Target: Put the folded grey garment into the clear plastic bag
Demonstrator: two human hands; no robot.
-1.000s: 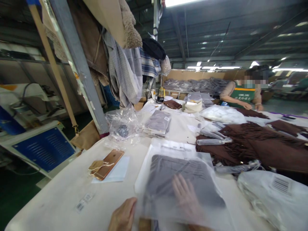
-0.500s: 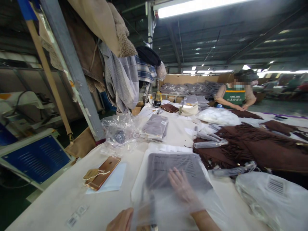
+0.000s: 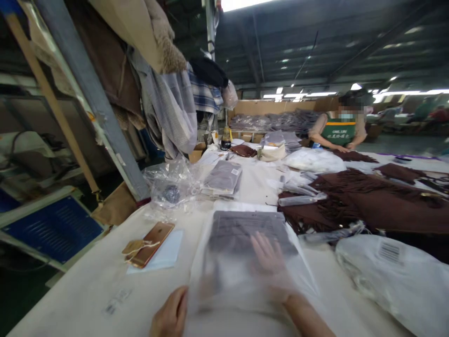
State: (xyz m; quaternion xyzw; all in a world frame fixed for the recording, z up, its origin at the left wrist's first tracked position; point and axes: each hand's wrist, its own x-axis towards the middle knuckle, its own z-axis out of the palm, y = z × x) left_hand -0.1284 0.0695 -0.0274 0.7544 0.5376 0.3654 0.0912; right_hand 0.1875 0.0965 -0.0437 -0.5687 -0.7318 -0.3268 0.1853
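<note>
- Clear plastic bag (image 3: 245, 262), grey garment (image 3: 245, 231) inside, flat on the tabletop (image 3: 87, 290) before me.
- My left hand (image 3: 170, 316) grips its near edge.
- My right hand (image 3: 271, 264), inside it, fingers spread.
- Phone (image 3: 152, 237), left.
- Brown fringed cloth (image 3: 368, 206), right.

- Grey folded garment (image 3: 245, 231) showing through a clear, milky plastic bag (image 3: 224, 285).
- Rose-gold phone (image 3: 153, 236) on pale blue paper (image 3: 168, 255).
- Dark brown fringed fabric (image 3: 372, 206).
- Cream surface (image 3: 80, 290).
- Blue-and-white plaid shirt (image 3: 203, 96) hanging.
</note>
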